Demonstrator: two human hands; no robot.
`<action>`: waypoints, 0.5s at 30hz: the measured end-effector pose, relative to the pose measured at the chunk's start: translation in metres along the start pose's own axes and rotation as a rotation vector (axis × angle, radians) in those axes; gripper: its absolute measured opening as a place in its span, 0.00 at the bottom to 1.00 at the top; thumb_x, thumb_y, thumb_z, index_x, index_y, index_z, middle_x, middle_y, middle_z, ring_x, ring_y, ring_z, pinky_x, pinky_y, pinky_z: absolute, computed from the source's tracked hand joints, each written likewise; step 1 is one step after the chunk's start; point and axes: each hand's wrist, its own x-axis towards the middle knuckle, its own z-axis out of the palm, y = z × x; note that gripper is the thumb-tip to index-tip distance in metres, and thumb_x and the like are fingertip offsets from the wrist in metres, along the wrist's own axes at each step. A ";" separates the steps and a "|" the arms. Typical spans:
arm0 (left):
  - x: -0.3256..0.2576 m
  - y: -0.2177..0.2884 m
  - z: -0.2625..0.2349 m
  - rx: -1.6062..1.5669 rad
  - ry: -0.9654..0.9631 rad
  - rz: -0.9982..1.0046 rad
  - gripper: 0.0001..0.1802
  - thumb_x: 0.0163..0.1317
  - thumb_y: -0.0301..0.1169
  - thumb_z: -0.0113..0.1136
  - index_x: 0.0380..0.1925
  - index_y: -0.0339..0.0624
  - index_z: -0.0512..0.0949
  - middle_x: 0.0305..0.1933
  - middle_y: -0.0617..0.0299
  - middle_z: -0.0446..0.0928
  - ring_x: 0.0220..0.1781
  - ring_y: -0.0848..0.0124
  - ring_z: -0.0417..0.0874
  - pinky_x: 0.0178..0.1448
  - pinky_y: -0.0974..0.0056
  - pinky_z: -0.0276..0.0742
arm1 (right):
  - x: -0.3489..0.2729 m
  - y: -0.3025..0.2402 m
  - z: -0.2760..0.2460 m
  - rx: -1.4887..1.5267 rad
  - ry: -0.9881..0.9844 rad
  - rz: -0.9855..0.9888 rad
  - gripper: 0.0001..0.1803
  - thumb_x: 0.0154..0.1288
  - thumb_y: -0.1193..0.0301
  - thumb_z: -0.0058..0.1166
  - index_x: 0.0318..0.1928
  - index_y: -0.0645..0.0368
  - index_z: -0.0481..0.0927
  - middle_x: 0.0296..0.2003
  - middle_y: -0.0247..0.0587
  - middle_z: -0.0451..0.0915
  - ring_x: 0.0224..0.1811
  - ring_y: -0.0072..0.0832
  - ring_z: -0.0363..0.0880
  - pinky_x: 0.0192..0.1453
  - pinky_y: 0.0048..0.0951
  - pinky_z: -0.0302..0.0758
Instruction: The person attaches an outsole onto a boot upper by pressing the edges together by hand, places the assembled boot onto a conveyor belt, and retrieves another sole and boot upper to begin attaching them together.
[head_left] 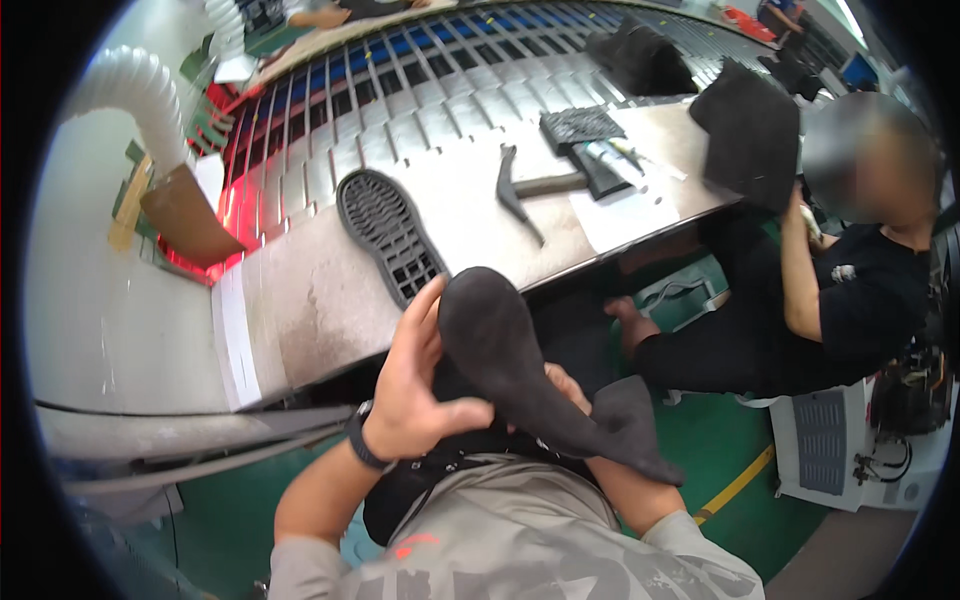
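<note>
A black boot upper lies across my lap, its rounded sole side facing up and its soft shaft bent toward the right. My right hand grips it from beneath; most of its palm is hidden behind the boot upper. Beside the toe, my left hand is open, thumb spread apart and fingertips at the toe's left edge. Just beyond that hand, a black rubber outsole rests on the bench with its gridded inner face up. A hammer with a curved dark head lies farther right.
Dark blocks and a white sheet lie on the bench. Behind runs a slatted metal conveyor. At right sits a co-worker near dark boot pieces. A white hose hangs at left.
</note>
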 end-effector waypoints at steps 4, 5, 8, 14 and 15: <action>0.031 -0.023 0.023 -0.069 0.098 -0.144 0.44 0.61 0.23 0.80 0.74 0.31 0.65 0.70 0.47 0.78 0.72 0.63 0.80 0.75 0.61 0.75 | 0.017 0.001 -0.011 0.021 0.584 -0.093 0.44 0.84 0.37 0.35 0.72 0.66 0.74 0.65 0.56 0.81 0.66 0.43 0.83 0.73 0.47 0.78; 0.031 -0.030 0.027 -0.004 0.072 -0.039 0.44 0.61 0.22 0.79 0.74 0.31 0.65 0.70 0.45 0.78 0.72 0.61 0.81 0.75 0.59 0.76 | 0.027 -0.009 -0.008 0.033 0.596 -0.080 0.44 0.84 0.37 0.35 0.72 0.66 0.74 0.65 0.56 0.81 0.66 0.43 0.83 0.73 0.47 0.78; 0.024 -0.035 0.032 0.062 0.068 0.071 0.43 0.60 0.20 0.80 0.73 0.31 0.67 0.69 0.41 0.79 0.71 0.57 0.82 0.75 0.55 0.77 | 0.046 -0.034 0.014 0.091 0.500 -0.212 0.40 0.86 0.40 0.32 0.70 0.65 0.76 0.61 0.51 0.85 0.63 0.39 0.85 0.70 0.40 0.80; 0.026 -0.032 0.030 0.273 -0.038 0.155 0.40 0.56 0.22 0.83 0.68 0.28 0.73 0.67 0.36 0.81 0.70 0.51 0.84 0.73 0.53 0.79 | 0.041 -0.063 0.036 -0.118 0.321 -0.450 0.40 0.85 0.41 0.33 0.75 0.64 0.71 0.68 0.52 0.79 0.69 0.39 0.80 0.75 0.41 0.75; 0.028 -0.034 0.028 0.267 -0.033 0.163 0.40 0.57 0.24 0.83 0.68 0.28 0.73 0.68 0.36 0.81 0.70 0.52 0.84 0.73 0.55 0.79 | 0.044 -0.065 0.038 -0.144 0.303 -0.455 0.41 0.85 0.41 0.33 0.76 0.64 0.70 0.69 0.52 0.78 0.70 0.40 0.79 0.76 0.41 0.75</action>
